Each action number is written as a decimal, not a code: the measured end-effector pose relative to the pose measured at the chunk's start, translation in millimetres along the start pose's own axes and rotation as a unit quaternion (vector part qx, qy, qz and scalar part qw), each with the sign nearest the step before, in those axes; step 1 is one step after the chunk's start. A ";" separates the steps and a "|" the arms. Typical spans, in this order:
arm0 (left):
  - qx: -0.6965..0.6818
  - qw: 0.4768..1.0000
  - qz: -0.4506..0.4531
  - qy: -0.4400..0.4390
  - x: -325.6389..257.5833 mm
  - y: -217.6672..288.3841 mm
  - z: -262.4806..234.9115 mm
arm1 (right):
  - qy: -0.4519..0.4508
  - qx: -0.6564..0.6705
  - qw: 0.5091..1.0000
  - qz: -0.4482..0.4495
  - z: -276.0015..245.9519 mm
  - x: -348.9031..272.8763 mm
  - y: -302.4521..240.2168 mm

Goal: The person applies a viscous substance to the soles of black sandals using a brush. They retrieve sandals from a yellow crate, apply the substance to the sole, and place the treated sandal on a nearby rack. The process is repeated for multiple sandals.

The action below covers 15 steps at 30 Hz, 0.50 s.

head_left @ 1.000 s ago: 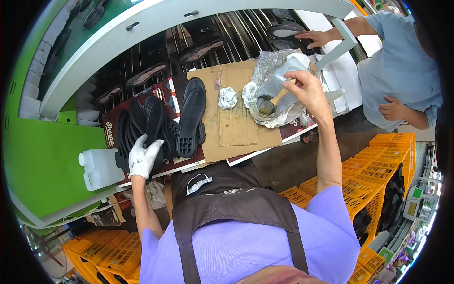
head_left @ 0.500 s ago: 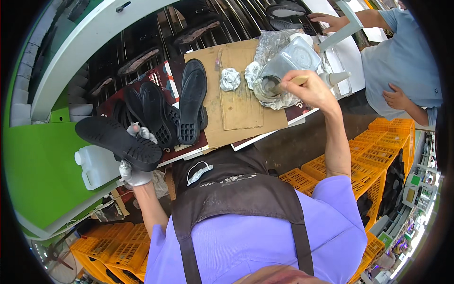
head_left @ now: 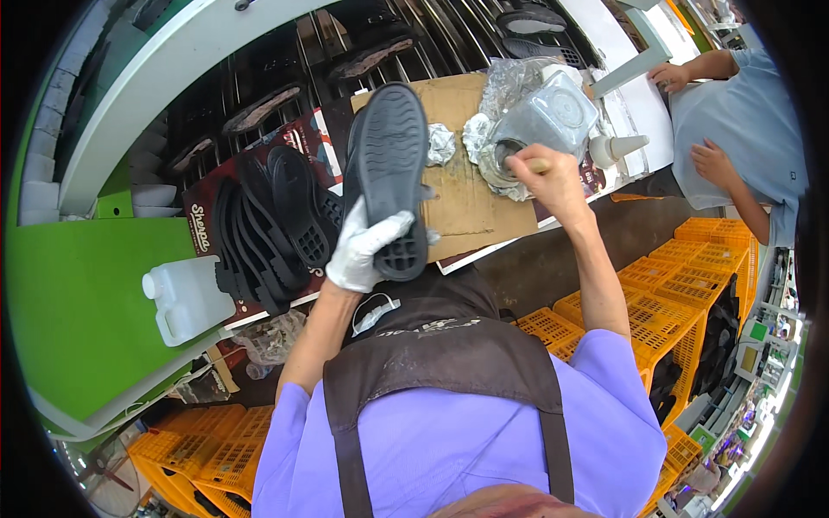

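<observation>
My left hand (head_left: 367,246), in a white glove, grips a black shoe sole (head_left: 393,155), treaded face up, over the left side of the cardboard. Behind it shows the edge of another dark sole. My bare right hand (head_left: 553,183) is closed around the pale handle of a brush (head_left: 539,165). The brush's lower end is hidden in a small round pot (head_left: 508,154), crusted with white residue. Left of my gloved hand, several black soles (head_left: 259,246) lie overlapping on the bench; one sole (head_left: 300,207) shows its gridded heel.
Crumpled white wads (head_left: 440,144) sit on the cardboard (head_left: 462,203). Beyond the pot are a clear plastic container (head_left: 553,112) and a nozzle bottle (head_left: 617,149). A white jug (head_left: 186,298) stands left. Yellow crates (head_left: 656,302) line the right; a co-worker (head_left: 734,129) stands far right.
My left hand has let go of the earlier sole among those at left. It has moved right and lifted a sole off the cardboard's left edge. My right hand stays at the pot.
</observation>
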<state>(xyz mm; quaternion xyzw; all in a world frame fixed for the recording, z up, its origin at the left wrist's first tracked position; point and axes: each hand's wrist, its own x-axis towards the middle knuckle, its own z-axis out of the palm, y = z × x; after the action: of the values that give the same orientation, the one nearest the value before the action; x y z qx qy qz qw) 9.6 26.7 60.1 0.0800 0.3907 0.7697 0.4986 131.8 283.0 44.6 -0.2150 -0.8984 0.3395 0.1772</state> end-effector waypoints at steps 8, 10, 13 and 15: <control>-0.220 0.964 -0.065 -0.136 19.5 -24.1 -10.4 | 0.135 0.253 0.946 0.150 -20.1 -12.1 -7.6; -0.228 0.960 -0.066 -0.146 21.4 -31.0 -14.7 | 0.154 0.246 0.948 0.128 -13.8 -19.4 -5.8; -0.187 0.972 -0.066 -0.123 23.2 -40.6 -15.7 | 0.154 0.215 0.957 0.118 -6.5 -30.3 -0.8; -0.185 0.974 -0.076 -0.107 24.5 -45.3 -13.7 | 0.145 0.177 0.966 0.117 -3.0 -35.2 -2.8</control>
<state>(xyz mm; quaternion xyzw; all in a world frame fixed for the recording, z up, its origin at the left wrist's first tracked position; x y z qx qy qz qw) 22.5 48.8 13.4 0.0384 0.1911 0.7753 0.6008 162.2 264.9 42.6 -0.3305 -0.7572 0.4772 0.2996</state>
